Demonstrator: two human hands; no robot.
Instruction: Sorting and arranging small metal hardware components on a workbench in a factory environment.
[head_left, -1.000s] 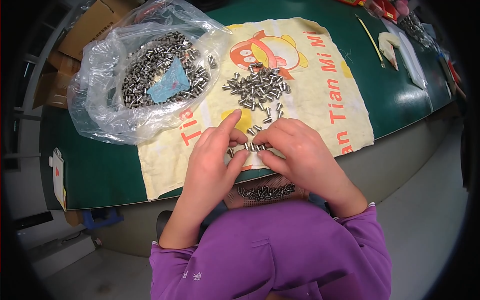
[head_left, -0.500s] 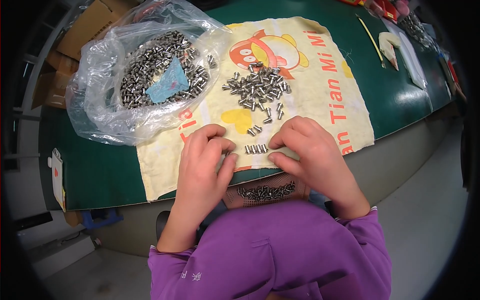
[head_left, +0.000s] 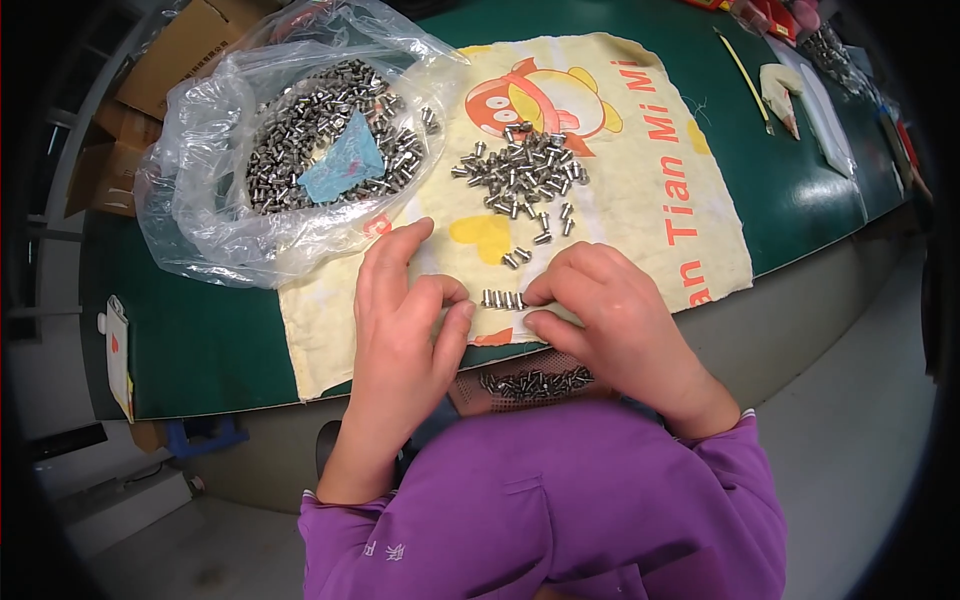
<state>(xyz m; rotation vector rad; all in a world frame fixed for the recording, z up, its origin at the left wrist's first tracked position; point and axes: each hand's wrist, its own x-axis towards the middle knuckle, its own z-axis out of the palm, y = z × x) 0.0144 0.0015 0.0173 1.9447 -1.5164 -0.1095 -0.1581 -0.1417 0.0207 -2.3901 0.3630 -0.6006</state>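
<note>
Several short metal screws stand side by side in a small row point(head_left: 502, 299) on the printed yellow cloth point(head_left: 715, 245). My right hand point(head_left: 615, 325) is at the row's right end, its index fingertip touching the last screw and its thumb a little apart below. Left of the row is my left hand point(head_left: 395, 325), thumb and index tips drawn together, other fingers raised. Whatever lies between those tips is hidden. Two loose screws point(head_left: 516, 258) lie just beyond the row, and a larger pile of screws point(head_left: 525, 170) sits farther back.
A clear plastic bag point(head_left: 190, 225) full of screws, with a blue scrap point(head_left: 345, 165) on top, stands at the left. Below the table edge, a pinkish perforated basket point(head_left: 475, 398) holds more screws. Cardboard boxes point(head_left: 185, 60) are at the back left; a yellow stick point(head_left: 740, 75) lies at the right.
My right hand has moved slightly left, onto the end of the row. The row has shifted a little left. My left hand's middle fingers have straightened upward.
</note>
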